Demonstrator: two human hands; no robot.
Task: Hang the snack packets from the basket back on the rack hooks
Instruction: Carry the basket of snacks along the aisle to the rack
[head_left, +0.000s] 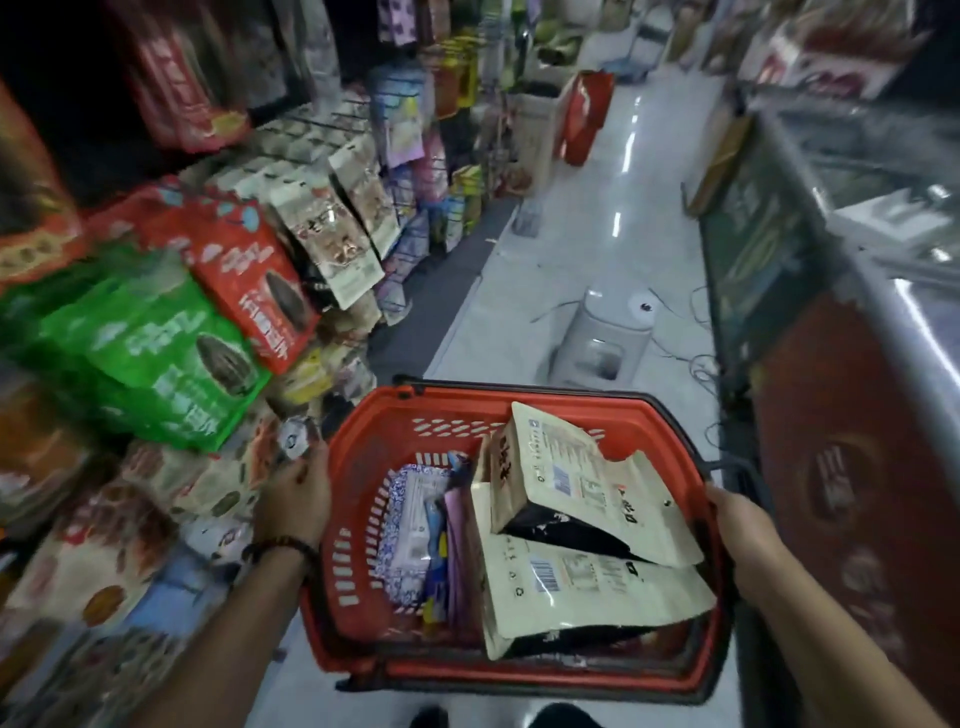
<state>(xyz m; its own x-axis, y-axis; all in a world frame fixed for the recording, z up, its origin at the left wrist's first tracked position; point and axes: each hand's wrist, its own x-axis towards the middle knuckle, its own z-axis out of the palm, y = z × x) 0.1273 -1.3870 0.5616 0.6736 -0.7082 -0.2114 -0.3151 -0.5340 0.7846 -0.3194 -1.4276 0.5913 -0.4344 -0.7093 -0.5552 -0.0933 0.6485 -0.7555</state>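
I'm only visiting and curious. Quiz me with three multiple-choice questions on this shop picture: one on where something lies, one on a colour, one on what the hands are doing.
1. Where do the beige packets lie in the basket?
A) towards its right side
B) against its left wall
C) on the floor outside it

2. What colour is the basket?
A) blue
B) red
C) green

3. What are the left hand and the right hand doing?
A) each holds a side of the basket
B) one hangs a packet on a hook
C) both hang free

Answers:
1 A: the beige packets are stacked by the right wall.
2 B: the slotted walls and rim are red.
3 A: each hand is on its own side's rim, and neither holds a packet.
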